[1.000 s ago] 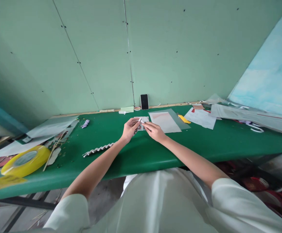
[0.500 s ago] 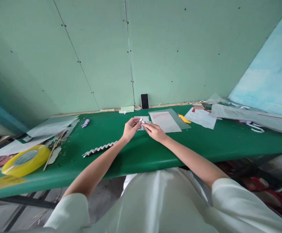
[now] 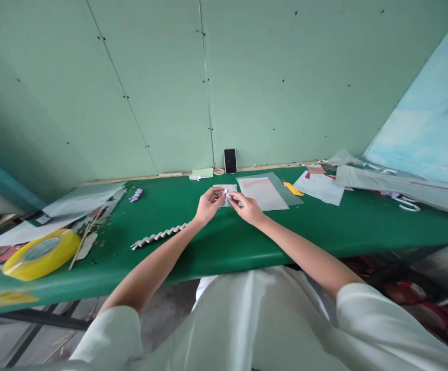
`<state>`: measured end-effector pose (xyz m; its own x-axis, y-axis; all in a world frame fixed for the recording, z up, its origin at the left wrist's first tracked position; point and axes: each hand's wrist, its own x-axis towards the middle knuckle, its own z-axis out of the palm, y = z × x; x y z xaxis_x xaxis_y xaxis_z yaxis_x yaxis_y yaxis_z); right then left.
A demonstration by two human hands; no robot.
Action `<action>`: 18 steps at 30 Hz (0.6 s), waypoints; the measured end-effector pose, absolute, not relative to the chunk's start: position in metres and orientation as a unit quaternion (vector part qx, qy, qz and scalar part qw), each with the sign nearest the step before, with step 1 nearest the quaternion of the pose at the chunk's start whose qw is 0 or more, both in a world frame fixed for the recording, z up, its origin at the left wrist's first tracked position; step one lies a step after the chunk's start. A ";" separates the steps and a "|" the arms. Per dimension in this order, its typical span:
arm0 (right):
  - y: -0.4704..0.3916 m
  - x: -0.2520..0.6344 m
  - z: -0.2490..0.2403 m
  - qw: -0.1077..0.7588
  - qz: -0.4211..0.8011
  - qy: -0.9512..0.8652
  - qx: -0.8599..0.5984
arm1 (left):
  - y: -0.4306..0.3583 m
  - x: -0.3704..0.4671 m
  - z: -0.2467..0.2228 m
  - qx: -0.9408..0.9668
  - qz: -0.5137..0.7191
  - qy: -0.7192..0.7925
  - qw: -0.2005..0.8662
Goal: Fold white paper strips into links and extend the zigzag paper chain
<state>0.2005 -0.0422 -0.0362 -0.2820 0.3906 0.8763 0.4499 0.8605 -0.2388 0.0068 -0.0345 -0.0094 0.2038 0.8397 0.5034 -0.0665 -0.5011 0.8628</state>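
Note:
Both hands meet over the middle of the green table (image 3: 224, 242). My left hand (image 3: 209, 205) pinches a small folded white paper piece (image 3: 226, 192) between thumb and fingers. From the right, my right hand (image 3: 247, 207) has its fingers closed on the same piece. Its exact shape is too small to tell. Under the fingertips lies a small pale sheet (image 3: 229, 187). A folded zigzag paper strip (image 3: 158, 236) rests beside my left forearm. Right of my hands is a clear plastic sleeve with a pale sheet (image 3: 264, 193).
A phone (image 3: 230, 161) leans on the wall. A yellow tape roll (image 3: 42, 254), thin sticks and papers lie at the left, with a small purple folded piece (image 3: 135, 195) nearby. A yellow cutter (image 3: 293, 189) and loose papers (image 3: 320, 186) are at the right.
My fingers have shifted slightly around the white piece, and the right fingertips have drawn a little to the right. The other things lie as before.

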 end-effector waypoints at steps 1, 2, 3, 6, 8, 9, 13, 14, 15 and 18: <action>-0.043 0.200 -0.036 0.541 -0.018 -0.799 -0.263 | -0.035 0.007 -0.009 0.663 0.557 0.293 0.405; -0.043 0.200 -0.036 0.542 -0.008 -0.798 -0.264 | -0.035 0.007 -0.010 0.665 0.555 0.294 0.404; -0.043 0.200 -0.037 0.543 0.003 -0.797 -0.266 | -0.036 0.008 -0.010 0.667 0.552 0.296 0.403; -0.044 0.199 -0.037 0.544 0.023 -0.790 -0.281 | -0.036 0.009 -0.012 0.668 0.549 0.299 0.403; -0.044 0.198 -0.037 0.544 0.022 -0.787 -0.290 | -0.036 0.009 -0.012 0.666 0.551 0.300 0.403; -0.045 0.198 -0.036 0.543 0.020 -0.787 -0.292 | -0.036 0.009 -0.012 0.666 0.552 0.300 0.402; -0.045 0.198 -0.035 0.545 0.013 -0.785 -0.293 | -0.037 0.009 -0.011 0.663 0.558 0.297 0.402; -0.046 0.198 -0.035 0.546 0.010 -0.785 -0.293 | -0.037 0.010 -0.010 0.661 0.560 0.297 0.402; -0.046 0.198 -0.034 0.546 0.006 -0.785 -0.292 | -0.038 0.010 -0.010 0.659 0.561 0.299 0.402; -0.046 0.198 -0.033 0.551 -0.007 -0.783 -0.288 | -0.038 0.010 -0.008 0.653 0.565 0.304 0.403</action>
<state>0.1980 -0.0456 -0.0332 -0.2274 0.4446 0.8664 0.4590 0.8336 -0.3073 0.0097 -0.0382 -0.0081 0.1768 0.8521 0.4926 -0.0588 -0.4905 0.8695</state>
